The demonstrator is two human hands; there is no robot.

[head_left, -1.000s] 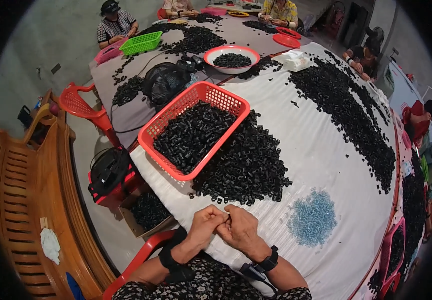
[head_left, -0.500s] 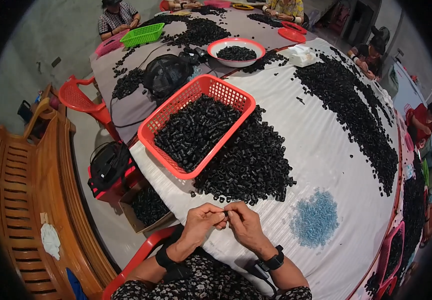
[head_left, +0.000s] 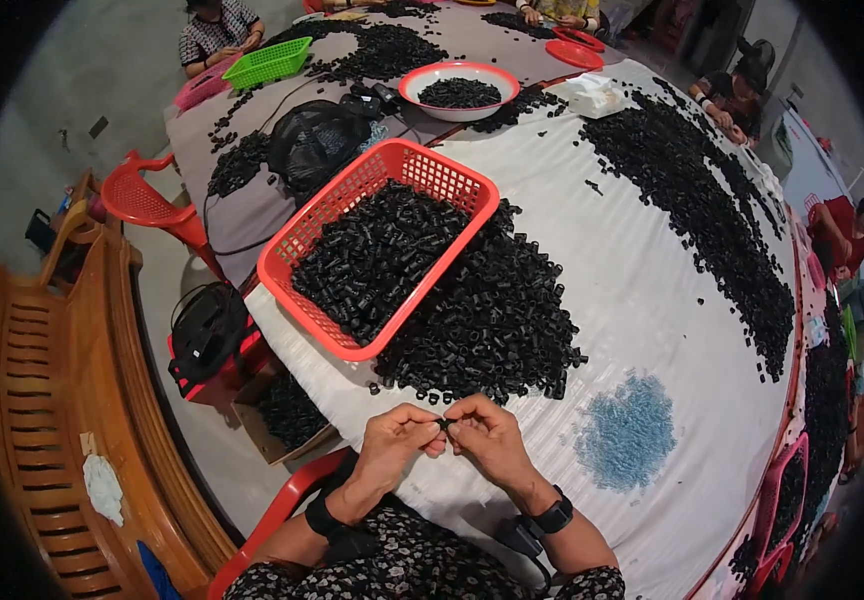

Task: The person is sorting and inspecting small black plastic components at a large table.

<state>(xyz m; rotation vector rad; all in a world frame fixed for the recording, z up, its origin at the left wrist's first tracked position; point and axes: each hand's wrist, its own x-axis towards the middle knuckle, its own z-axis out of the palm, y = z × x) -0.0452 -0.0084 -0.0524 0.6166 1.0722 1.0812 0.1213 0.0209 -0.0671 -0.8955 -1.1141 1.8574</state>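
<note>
Near the table's front edge, my left hand (head_left: 399,440) and my right hand (head_left: 489,436) meet fingertip to fingertip. Both are closed in a pinch on one small black plastic part (head_left: 443,424), mostly covered by the fingers. Just beyond them spreads a heap of loose black plastic parts (head_left: 497,325). A red-orange basket (head_left: 352,352), filled with more of these black parts, stands at the heap's left side. To the right of my right hand lies a pile of small clear-blue pieces (head_left: 627,432).
A white bowl with a red rim (head_left: 460,70) holds black parts farther back. Beside it are a black mesh bag (head_left: 317,145) and a green basket (head_left: 268,62). A long strip of black parts (head_left: 692,220) lies right. Other people sit around the table. A wooden bench (head_left: 62,400) stands left.
The whole view has shifted slightly, so the table's things sit a little higher and farther left. My hands stay together in their pinch on the small part.
</note>
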